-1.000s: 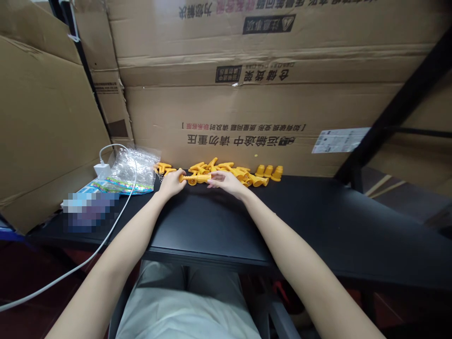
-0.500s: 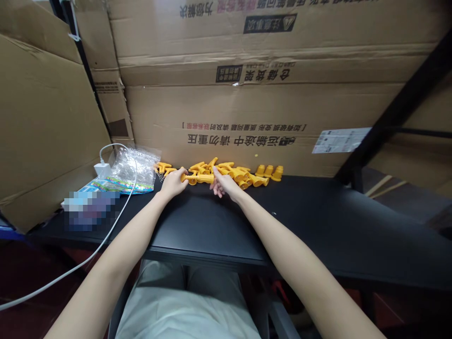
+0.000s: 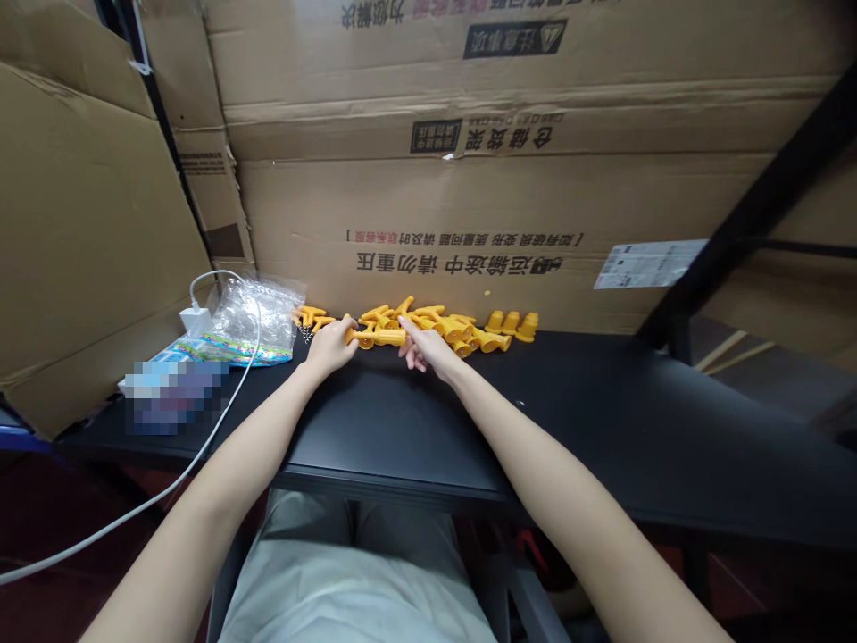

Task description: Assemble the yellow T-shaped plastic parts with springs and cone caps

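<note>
My left hand (image 3: 333, 346) is closed around the handle end of a yellow plastic piece (image 3: 388, 338). The piece lies sideways, its cylindrical body pointing right. At its free end is my right hand (image 3: 428, 346), thumb and fingers apart; I cannot make out whether it touches the piece. Behind and beside the right hand lies a pile of yellow plastic parts (image 3: 459, 330), some T-shaped, others like flared tubes. Left of my left hand are a few yellow T-shaped handles (image 3: 312, 316) with metal coils (image 3: 304, 333).
Several yellow cup-like pieces (image 3: 511, 323) stand to the right on the black table (image 3: 603, 429). On the left are a clear plastic bag (image 3: 258, 308), a blurred-out package (image 3: 175, 393) and a white charger (image 3: 195, 320) with its cable. Cardboard (image 3: 469, 196) walls the back.
Both hands keep nearly the same place, and the yellow piece stays in the left one. The right fingers are slightly more curled; the view has shifted a little.
</note>
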